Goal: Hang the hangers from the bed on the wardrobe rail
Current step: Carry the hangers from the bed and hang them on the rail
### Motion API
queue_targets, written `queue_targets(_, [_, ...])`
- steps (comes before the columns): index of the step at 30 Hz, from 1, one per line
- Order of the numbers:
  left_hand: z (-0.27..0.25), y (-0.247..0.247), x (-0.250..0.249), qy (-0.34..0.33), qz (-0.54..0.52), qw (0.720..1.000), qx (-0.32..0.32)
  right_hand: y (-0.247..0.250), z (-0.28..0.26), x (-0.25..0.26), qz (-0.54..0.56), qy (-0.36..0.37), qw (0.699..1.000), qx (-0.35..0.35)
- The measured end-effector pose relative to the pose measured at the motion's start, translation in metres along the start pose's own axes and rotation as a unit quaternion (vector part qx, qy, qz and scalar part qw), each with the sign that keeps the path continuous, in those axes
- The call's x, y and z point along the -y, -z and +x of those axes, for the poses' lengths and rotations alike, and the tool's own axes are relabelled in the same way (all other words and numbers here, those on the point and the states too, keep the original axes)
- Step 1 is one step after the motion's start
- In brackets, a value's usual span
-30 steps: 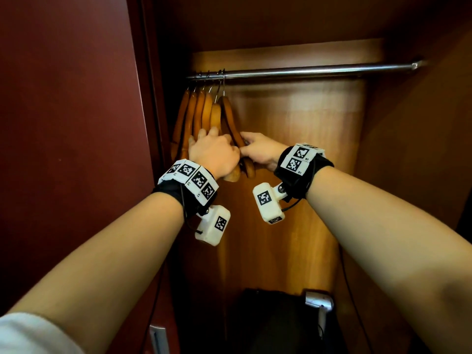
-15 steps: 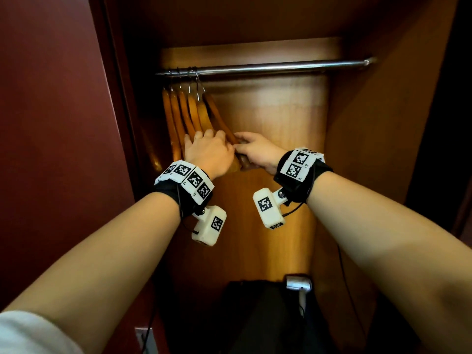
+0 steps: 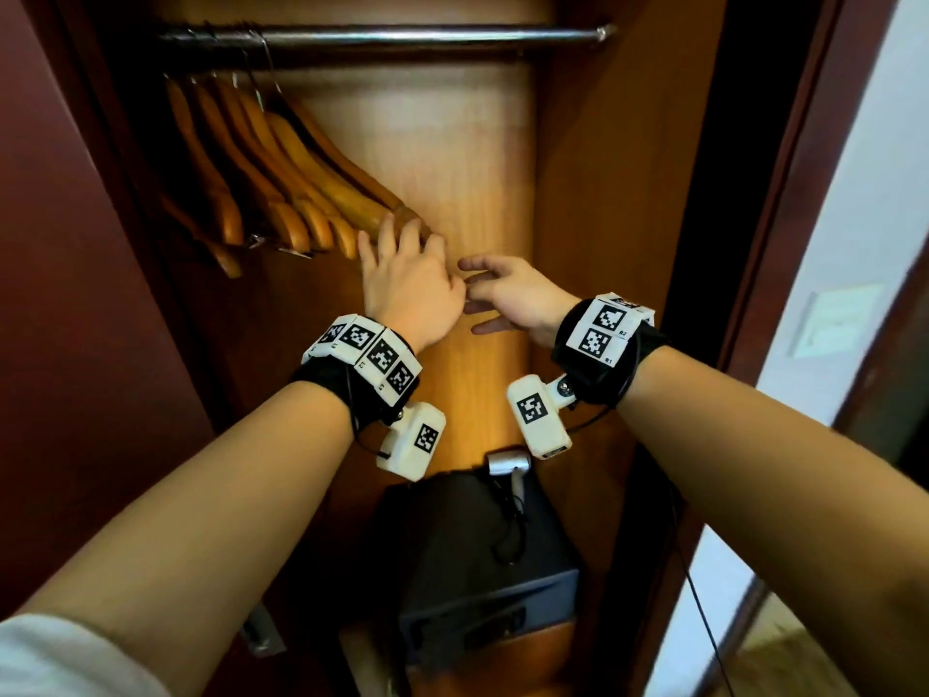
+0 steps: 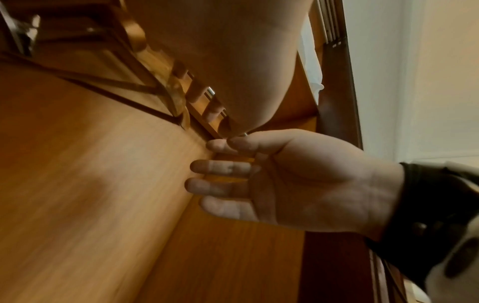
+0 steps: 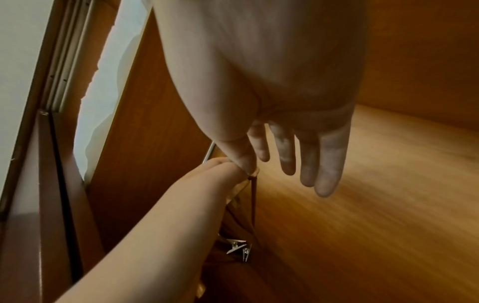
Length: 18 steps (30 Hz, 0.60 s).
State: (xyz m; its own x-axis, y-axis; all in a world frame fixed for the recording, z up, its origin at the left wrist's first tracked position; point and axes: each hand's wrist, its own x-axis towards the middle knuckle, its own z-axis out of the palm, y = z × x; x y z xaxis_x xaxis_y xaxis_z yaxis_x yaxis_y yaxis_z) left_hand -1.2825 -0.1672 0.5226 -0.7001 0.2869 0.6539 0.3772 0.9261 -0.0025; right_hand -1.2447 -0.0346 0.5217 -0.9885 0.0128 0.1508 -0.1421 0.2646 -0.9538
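Looking into the wardrobe from the head view, I see my left hand (image 3: 409,286) raised with its fingers (image 3: 389,233) laid against the near end of the rightmost of the wooden hangers (image 3: 281,193); the fingers look fairly straight, and from above I cannot tell whether any of them hooks round the wood. My left wrist view shows those fingertips (image 4: 195,93) resting along the hanger's lower bar, curled only a little, so I read it as a light touch and not a firm hold. The hangers fan up and away to the left of that hand, their hooks bunched at the left end of the wardrobe rail (image 3: 402,35), which runs above both hands. My right hand (image 3: 507,294) sits just to the right of the left one, fingers spread and loosely extended, with nothing in it; its fingertips come close to the left hand's knuckles, and in the left wrist view its thumb and forefinger (image 4: 223,144) sit right at the tip of the hanger's bar, though I cannot tell whether they touch it. In the right wrist view the fingers (image 5: 324,164) hang straight and apart, the hanger end just beside the thumb. Below both wrists sits a dark safe (image 3: 477,570) on the wardrobe floor.
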Motion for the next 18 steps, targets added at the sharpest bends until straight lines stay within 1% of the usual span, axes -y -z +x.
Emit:
queue_targets(3, [-0.013, -0.002, -0.023, -0.016, -0.034, 0.999, 0.021, 0.016, -0.027, -0.013, 0.004, -0.003, 1.0, -0.024])
queue_targets(9, [-0.033, 0.003, -0.092, -0.051, -0.116, 0.99, 0.064, 0.061, -0.094, -0.033, 0.008, -0.023, 0.994, -0.105])
queue_targets(14, [-0.064, 0.016, -0.162, -0.101, -0.187, 0.974, 0.083, 0.101, -0.171, -0.046, -0.002, -0.047, 0.987, -0.157])
queue_targets(18, [-0.105, 0.034, -0.225, -0.141, -0.236, 0.955, 0.115, 0.135, -0.245, -0.058, 0.013, -0.071, 0.975, -0.212])
